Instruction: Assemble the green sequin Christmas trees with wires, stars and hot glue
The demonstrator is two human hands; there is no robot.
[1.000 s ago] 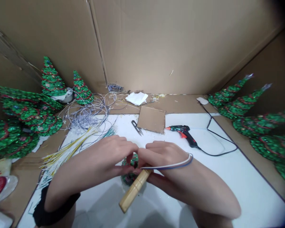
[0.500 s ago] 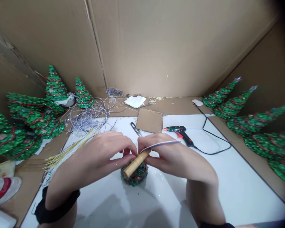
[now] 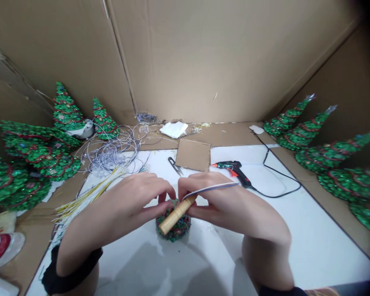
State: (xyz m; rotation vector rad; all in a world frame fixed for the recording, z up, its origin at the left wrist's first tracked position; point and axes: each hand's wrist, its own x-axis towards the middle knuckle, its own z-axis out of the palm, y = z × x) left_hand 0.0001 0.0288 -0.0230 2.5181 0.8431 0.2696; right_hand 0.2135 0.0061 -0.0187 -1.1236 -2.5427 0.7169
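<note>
A small green decorated tree point(image 3: 181, 227) stands on the white board between my hands, seen from above, its upper part mostly hidden. My right hand point(image 3: 208, 193) is closed on a round wooden stick point(image 3: 175, 218), which slants over the tree towards me. A thin white-and-purple wire point(image 3: 216, 187) runs from the stick's far end across the back of that hand. At the tree's left side, my left hand point(image 3: 144, 191) has its thumb and forefinger brought together near the top. What lies between those fingertips cannot be made out.
Beyond my hands lie small snips point(image 3: 174, 165), a cardboard square point(image 3: 193, 154) and a corded glue gun point(image 3: 234, 170). Tangled wire point(image 3: 111, 150) and yellow-white strands point(image 3: 89, 193) spread at left. Finished-looking trees point(image 3: 43, 150) line the left side, more trees point(image 3: 336, 154) the right.
My left hand has shifted slightly left, away from the stick. The right hand still holds the stick in nearly the same place. The whole view has moved a little.
</note>
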